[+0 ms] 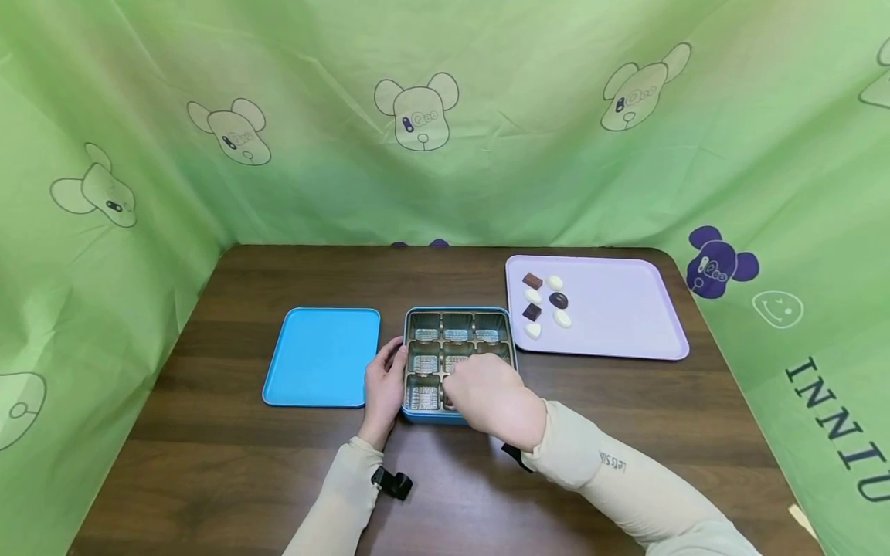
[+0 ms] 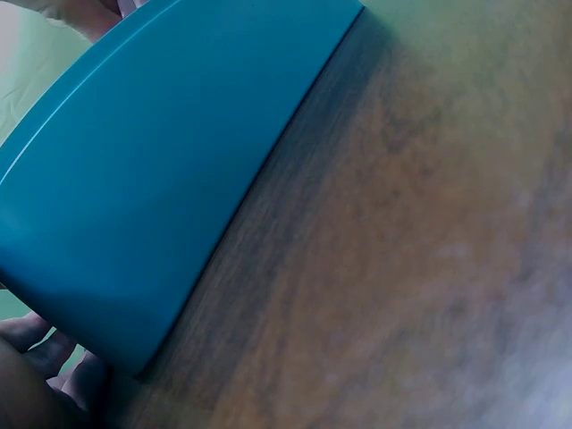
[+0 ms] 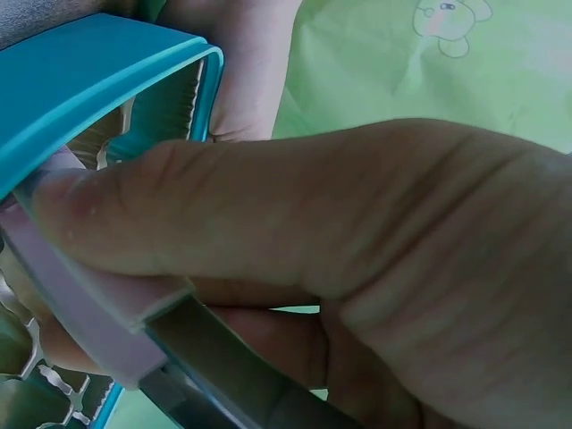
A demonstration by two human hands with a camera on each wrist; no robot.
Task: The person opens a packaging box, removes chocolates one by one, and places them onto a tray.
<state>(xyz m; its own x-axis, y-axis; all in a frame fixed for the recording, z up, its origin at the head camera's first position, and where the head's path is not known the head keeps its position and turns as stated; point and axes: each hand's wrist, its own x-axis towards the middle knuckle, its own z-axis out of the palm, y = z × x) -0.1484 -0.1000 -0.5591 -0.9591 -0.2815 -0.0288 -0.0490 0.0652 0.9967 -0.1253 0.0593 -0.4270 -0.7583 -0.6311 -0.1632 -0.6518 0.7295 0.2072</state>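
A blue box (image 1: 459,418) with a gold-coloured divided insert stands in front of me, its front wall (image 2: 179,170) filling much of the left wrist view. My left hand (image 1: 385,386) rests along the box's left side, thumb at the rim. My right hand (image 1: 495,395) is over the front compartments and hides some of them. In the right wrist view its thumb and fingers grip tongs (image 3: 107,308) with pale pink ends and metal arms. The tips of the tongs reach in by the box rim; I cannot tell whether they hold anything.
To the left lies a blue square lid (image 1: 323,359). A lavender tray (image 1: 626,309) sits back right, bearing white pieces (image 1: 562,318), brown blocks (image 1: 532,281) and a dark oval chocolate (image 1: 558,300) on its left side. Green printed cloth (image 1: 417,193) surrounds the wooden table (image 1: 208,463).
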